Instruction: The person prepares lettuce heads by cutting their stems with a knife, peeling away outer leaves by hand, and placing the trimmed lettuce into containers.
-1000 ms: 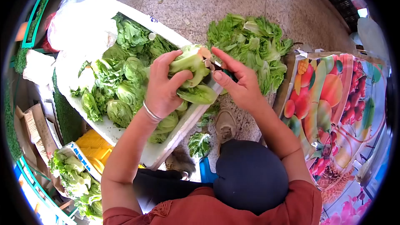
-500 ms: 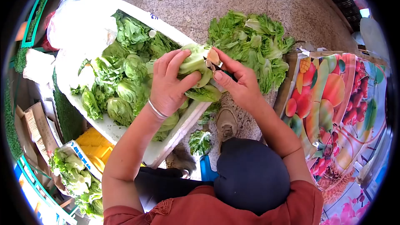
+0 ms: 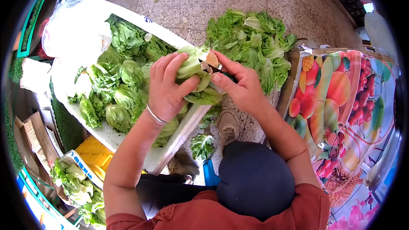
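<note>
My left hand (image 3: 168, 86), with a bracelet at its wrist, is wrapped round a green lettuce head (image 3: 192, 61) above the right edge of a white foam box (image 3: 181, 133). Beside the lettuce's cut stem end, my right hand (image 3: 240, 81) grips a knife (image 3: 228, 75) with a dark handle; its blade is mostly hidden by fingers and stem. The pale brownish stem slice (image 3: 211, 58) lies between my right fingers and the lettuce. More lettuce heads (image 3: 119, 117) fill the box.
Loose leaves (image 3: 255, 44) are piled on the floor beyond my right hand. A fruit-patterned cover (image 3: 336, 102) lies at the right. At the left are a plastic bag (image 3: 76, 30), a yellow crate (image 3: 94, 155) and a smaller box of lettuce (image 3: 76, 185). A shoe (image 3: 228, 124) stands below.
The stem slice has tilted away from the lettuce, and a gap at the cut is wider. Both hands have shifted slightly, still holding lettuce and knife.
</note>
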Demonstrator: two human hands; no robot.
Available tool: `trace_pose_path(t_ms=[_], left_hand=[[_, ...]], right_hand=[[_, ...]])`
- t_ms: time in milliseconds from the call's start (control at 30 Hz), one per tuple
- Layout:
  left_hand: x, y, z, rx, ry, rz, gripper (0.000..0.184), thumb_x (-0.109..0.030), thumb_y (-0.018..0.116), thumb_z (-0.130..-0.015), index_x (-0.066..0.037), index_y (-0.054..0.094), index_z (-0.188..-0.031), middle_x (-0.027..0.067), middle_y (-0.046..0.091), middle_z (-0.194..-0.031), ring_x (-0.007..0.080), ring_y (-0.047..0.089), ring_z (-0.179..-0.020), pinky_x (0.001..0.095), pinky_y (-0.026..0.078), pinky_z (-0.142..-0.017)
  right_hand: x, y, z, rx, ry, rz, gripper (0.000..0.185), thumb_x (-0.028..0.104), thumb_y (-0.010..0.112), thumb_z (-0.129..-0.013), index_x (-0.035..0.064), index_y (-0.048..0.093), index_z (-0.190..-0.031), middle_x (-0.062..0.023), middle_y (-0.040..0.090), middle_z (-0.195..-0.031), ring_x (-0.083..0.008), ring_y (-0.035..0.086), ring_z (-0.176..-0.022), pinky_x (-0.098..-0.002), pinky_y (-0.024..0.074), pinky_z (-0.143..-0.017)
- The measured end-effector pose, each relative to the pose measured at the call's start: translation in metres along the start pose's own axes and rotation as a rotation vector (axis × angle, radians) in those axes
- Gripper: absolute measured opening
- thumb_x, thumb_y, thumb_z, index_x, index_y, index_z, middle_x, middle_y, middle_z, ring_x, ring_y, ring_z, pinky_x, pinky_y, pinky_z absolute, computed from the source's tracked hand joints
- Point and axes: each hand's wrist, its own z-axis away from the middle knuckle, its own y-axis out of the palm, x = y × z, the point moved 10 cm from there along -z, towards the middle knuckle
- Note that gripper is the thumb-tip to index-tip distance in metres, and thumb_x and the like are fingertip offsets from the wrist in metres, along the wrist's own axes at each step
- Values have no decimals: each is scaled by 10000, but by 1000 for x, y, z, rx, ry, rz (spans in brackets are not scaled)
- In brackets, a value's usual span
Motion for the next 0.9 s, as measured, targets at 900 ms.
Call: trace_pose_path(t_ms=[900], left_hand=[[4, 1, 2, -9, -23, -2, 359, -73, 636, -514, -179, 549, -846, 124, 461, -1155, 326, 444, -1045, 429, 365, -820]], right_hand=[[-99, -65, 4, -383, 463, -430, 385, 261, 471, -894, 126, 440, -1253, 56, 377, -602, -44, 319, -469, -183, 262, -414]])
